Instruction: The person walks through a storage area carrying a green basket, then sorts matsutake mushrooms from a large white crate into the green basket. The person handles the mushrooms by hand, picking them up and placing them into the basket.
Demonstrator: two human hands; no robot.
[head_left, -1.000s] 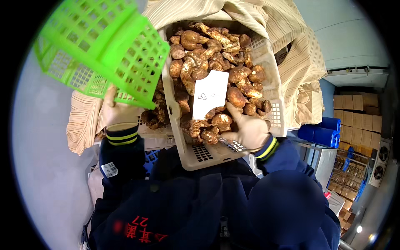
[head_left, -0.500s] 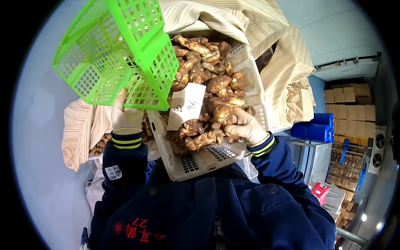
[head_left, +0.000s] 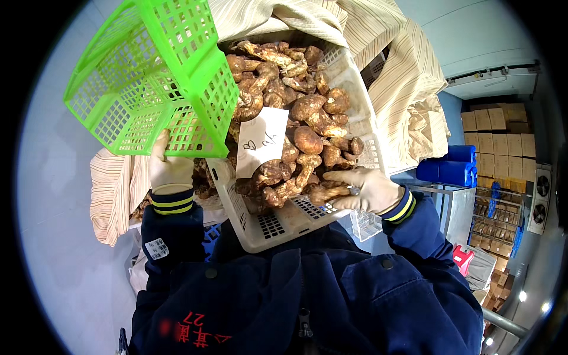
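Observation:
My gloved left hand (head_left: 170, 164) grips the lower edge of a tilted green plastic basket (head_left: 198, 77), thumb up against its lattice; its other fingers are hidden. No contents show in the basket. To its right, a white perforated crate (head_left: 260, 231) is heaped with brown, earthy, thick-stemmed mushrooms (head_left: 307, 140). At the crate's near right end my gloved right hand (head_left: 364, 190) has a small mushroom (head_left: 326, 193) between forefinger and thumb, low against the heap. A white card (head_left: 261, 142) with handwriting lies on the mushrooms.
Striped cream cloth (head_left: 408, 89) drapes behind and right of the crate; more cloth (head_left: 109, 198) and mushrooms lie at left beneath the basket. Farther right are blue rolls (head_left: 447, 173), a metal cabinet (head_left: 458, 210), a rack (head_left: 497, 222) and stacked cardboard boxes (head_left: 497, 139).
My right hand has moved from a larger mushroom on the heap down and right to a smaller one near the crate's corner. The basket and left hand have shifted slightly left in the view.

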